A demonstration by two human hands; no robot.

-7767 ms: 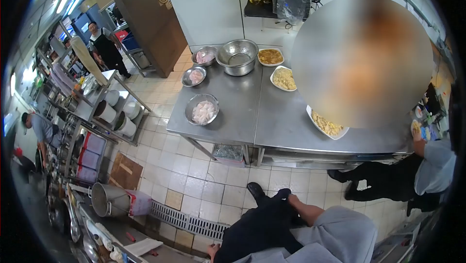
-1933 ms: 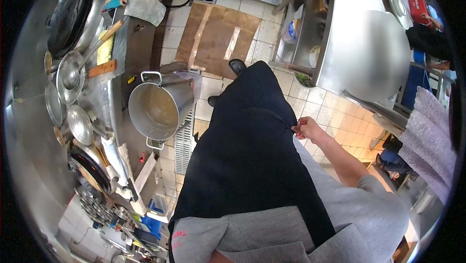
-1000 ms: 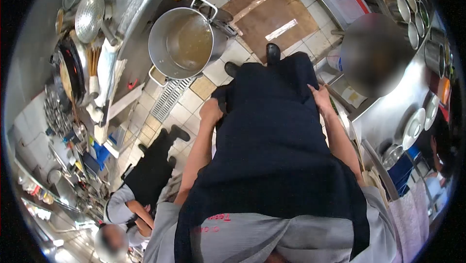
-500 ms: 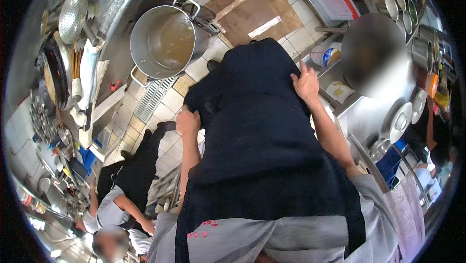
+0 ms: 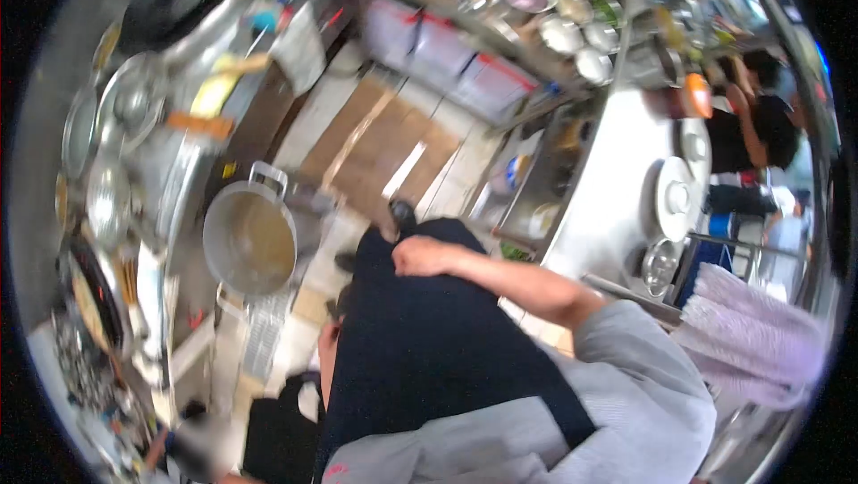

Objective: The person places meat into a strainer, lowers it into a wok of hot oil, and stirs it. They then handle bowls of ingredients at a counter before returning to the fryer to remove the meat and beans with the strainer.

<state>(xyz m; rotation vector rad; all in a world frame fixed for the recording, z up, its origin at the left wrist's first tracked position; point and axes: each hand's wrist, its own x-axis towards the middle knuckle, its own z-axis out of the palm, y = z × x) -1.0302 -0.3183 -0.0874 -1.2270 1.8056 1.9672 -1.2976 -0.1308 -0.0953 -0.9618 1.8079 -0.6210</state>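
Black apron (image 5: 420, 341), 1 in number, hangs down the wearer's front below a grey shirt (image 5: 643, 377), its cloth dark and plain. 2 hands are at it: the right hand (image 5: 422, 256) lies against its lower front, fingers seemingly curled, though blur leaves me unable to tell whether they pinch cloth; the left hand (image 5: 329, 343) is mostly hidden at the apron's edge, so I cannot tell its grip either. Around them, smeared: 1 large pot (image 5: 250, 238), 1 cardboard sheet (image 5: 384, 143), 2 white lids (image 5: 675, 200), 3 bins (image 5: 441, 50).
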